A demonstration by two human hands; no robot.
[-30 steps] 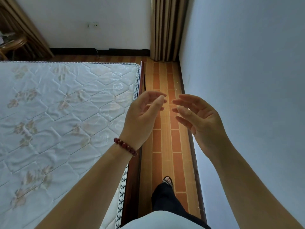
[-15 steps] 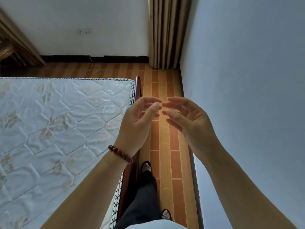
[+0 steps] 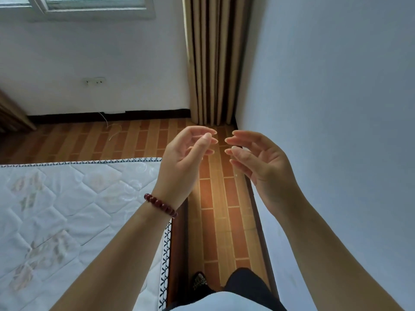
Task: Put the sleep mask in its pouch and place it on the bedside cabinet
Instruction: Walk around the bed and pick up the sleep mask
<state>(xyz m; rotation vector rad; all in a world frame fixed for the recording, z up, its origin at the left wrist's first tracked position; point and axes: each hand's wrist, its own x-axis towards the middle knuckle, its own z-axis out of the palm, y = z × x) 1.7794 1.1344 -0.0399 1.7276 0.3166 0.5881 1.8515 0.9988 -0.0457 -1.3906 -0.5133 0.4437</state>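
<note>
My left hand [image 3: 184,162], with a red bead bracelet [image 3: 160,205] on the wrist, is raised in front of me with its fingers curled and apart, holding nothing. My right hand [image 3: 258,167] faces it, also empty with fingers spread; the fingertips of the two hands are a small gap apart. Both hover over the floor strip between the bed and the wall. No sleep mask, pouch or bedside cabinet is in view.
A bare quilted mattress [image 3: 67,209] on a dark wooden bed frame [image 3: 178,243] fills the left. A narrow strip of brown tiled floor [image 3: 215,216] runs between bed and the right wall [image 3: 336,108]. Striped curtains [image 3: 211,63] hang in the far corner. My legs and feet [image 3: 199,281] stand below.
The view has moved forward along the bed and tilted up, so the far wall and window now show. Both hands stay raised, facing each other and empty.
</note>
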